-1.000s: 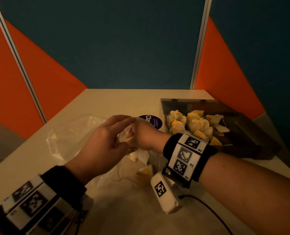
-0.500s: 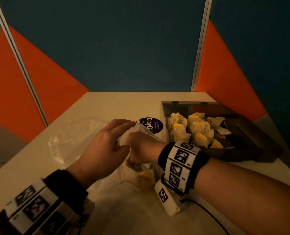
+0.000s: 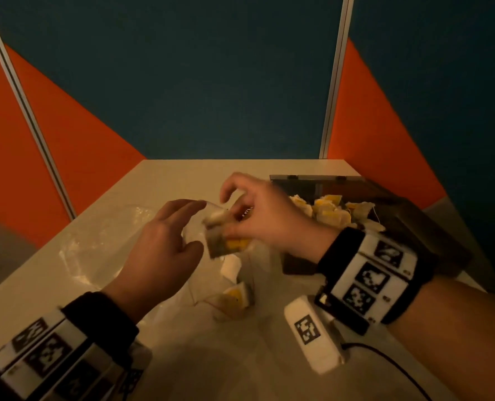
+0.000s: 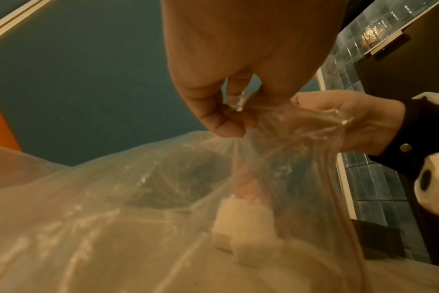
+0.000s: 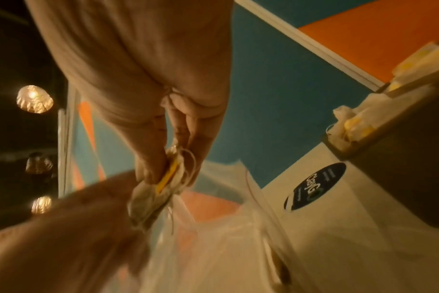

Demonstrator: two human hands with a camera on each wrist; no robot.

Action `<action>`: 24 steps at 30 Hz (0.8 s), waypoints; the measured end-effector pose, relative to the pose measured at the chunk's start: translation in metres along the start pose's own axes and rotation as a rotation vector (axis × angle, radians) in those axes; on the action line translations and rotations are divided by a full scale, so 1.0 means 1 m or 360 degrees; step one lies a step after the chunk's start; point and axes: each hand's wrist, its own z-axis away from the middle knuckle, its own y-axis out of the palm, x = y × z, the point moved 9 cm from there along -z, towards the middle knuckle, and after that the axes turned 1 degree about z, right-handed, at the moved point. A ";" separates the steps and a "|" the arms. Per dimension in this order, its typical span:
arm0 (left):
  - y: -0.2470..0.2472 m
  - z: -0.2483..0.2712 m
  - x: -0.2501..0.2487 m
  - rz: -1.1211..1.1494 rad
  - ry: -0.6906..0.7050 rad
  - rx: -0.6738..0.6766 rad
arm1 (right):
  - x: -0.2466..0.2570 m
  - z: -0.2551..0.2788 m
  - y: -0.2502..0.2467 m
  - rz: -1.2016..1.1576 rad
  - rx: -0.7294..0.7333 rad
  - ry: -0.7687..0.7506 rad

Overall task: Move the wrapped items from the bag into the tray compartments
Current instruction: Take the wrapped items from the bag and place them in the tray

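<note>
Above the bag (image 3: 101, 244), right hand (image 3: 265, 219) pinches a wrapped item (image 3: 226, 241), long axis hanging down; left hand (image 3: 159, 250) pinches the bag's rim.

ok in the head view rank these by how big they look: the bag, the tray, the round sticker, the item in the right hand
1. bag
2. tray, partly hidden by the right hand, so its place against the bag is unsure
3. item
4. sticker, mostly hidden behind the hand

Right hand (image 3: 265, 218) raised, fingers and thumb pinched together; left hand (image 3: 162, 250) beside it, thumb and fingertips pinched.
</note>
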 end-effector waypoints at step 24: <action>0.020 0.005 -0.008 0.0169 0.0012 0.0298 | -0.230 0.062 -0.127 0.1409 0.1294 0.1051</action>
